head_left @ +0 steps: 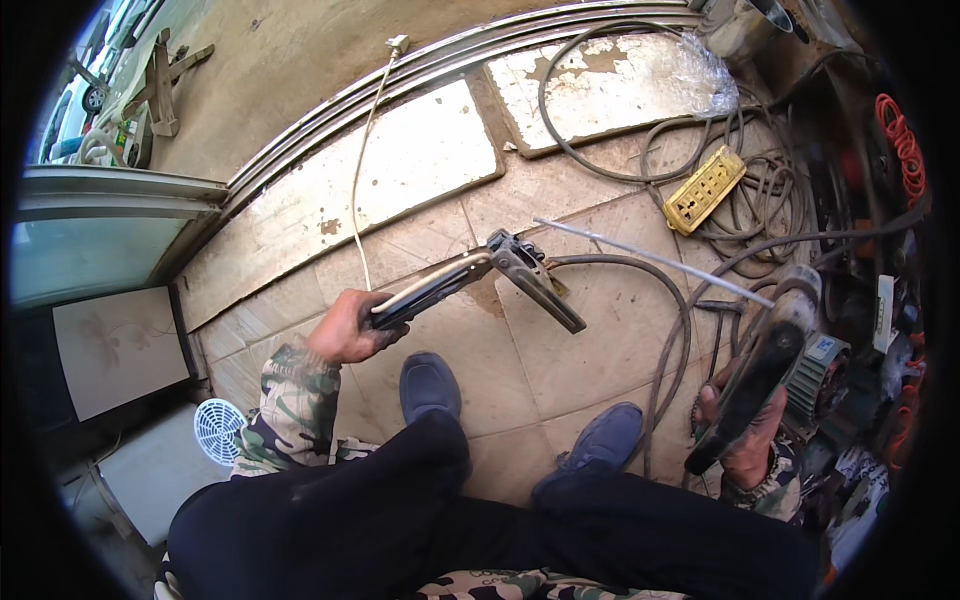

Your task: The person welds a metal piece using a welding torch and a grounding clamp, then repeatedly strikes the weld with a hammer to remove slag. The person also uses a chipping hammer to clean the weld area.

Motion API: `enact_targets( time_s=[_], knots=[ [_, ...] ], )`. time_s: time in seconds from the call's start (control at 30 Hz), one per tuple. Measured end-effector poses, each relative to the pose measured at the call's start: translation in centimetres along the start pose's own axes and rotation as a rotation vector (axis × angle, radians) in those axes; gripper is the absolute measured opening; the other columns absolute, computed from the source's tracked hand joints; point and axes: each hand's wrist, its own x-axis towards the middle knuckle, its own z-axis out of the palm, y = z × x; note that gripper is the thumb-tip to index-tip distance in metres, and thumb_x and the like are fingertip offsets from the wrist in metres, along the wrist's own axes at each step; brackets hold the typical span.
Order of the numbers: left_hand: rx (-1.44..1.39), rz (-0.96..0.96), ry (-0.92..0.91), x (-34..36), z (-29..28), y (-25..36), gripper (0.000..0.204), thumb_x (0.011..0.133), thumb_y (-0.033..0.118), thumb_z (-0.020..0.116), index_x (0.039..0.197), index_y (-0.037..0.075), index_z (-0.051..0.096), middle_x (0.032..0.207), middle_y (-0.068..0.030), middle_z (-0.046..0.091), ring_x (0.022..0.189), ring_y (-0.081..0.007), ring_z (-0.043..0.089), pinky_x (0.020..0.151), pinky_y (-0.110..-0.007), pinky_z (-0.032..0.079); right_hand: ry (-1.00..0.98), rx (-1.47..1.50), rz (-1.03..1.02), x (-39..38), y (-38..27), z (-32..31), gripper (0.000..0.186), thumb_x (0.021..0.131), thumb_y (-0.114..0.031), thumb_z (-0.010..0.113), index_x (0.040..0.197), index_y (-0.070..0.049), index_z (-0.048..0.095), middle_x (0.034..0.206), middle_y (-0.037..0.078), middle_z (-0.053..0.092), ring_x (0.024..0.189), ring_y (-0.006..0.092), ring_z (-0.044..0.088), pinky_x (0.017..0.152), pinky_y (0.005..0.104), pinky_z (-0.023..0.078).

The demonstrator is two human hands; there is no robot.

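Note:
My left hand (352, 328) is closed around one end of a long dark metal hinged arm (435, 287), with a beige strip along its top. From its far joint, a second dark bar (545, 295) angles down to the right. A black cable reaches the floor by that joint; whether it is attached, I cannot tell. On the right, my right hand (752, 445) grips a black-handled welding electrode holder (765, 365), its fingers partly hidden behind the handle. A thin grey welding rod (655, 263) juts from the holder's head, pointing left above the hinged arm's joint.
A yellow power strip (705, 190) lies by coiled black cables (770, 215) on the tiled floor. A white cord (368, 160) crosses pale boards (410, 150). Beside my right hand stands a green finned motor (818, 375). A white round grille (219, 430) is at left.

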Motion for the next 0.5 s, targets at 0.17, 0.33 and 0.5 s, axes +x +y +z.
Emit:
enact_targets(
  time_s=[0.17,0.33,0.5],
  knots=[
    [-0.211,-0.128,-0.060,1.7,-0.4,-1.4,0.021,0.088,0.010,0.081,0.102,-0.003,0.072,0.080,-0.0014,0.067,0.069,-0.0090,0.060,0.061,-0.026,0.051,-0.075,-0.053,-0.009,0.3,-0.1,1.2,0.016,0.085,-0.006,0.075,0.097,0.000,0.067,0.081,0.003,0.068,0.070,0.0117,0.062,0.065,0.0279,0.049],
    [-0.031,0.010,-0.071,1.8,-0.5,-1.2,0.025,0.087,0.014,0.084,0.099,-0.002,0.070,0.080,-0.0020,0.067,0.067,-0.0099,0.060,0.061,-0.027,0.050,-0.008,-0.025,-0.074,0.4,0.8,1.9,0.014,0.086,-0.006,0.073,0.096,-0.001,0.066,0.079,0.001,0.066,0.070,0.0096,0.059,0.065,0.0272,0.048],
    [-0.149,-0.153,-0.060,1.7,-0.5,-0.7,0.029,0.086,0.017,0.087,0.099,-0.004,0.070,0.079,-0.0018,0.066,0.067,-0.0098,0.060,0.059,-0.027,0.050,-0.054,0.110,0.051,0.6,2.2,2.7,0.012,0.085,-0.004,0.074,0.091,-0.001,0.064,0.074,0.000,0.063,0.067,0.0093,0.056,0.060,0.0275,0.044]
  ],
)
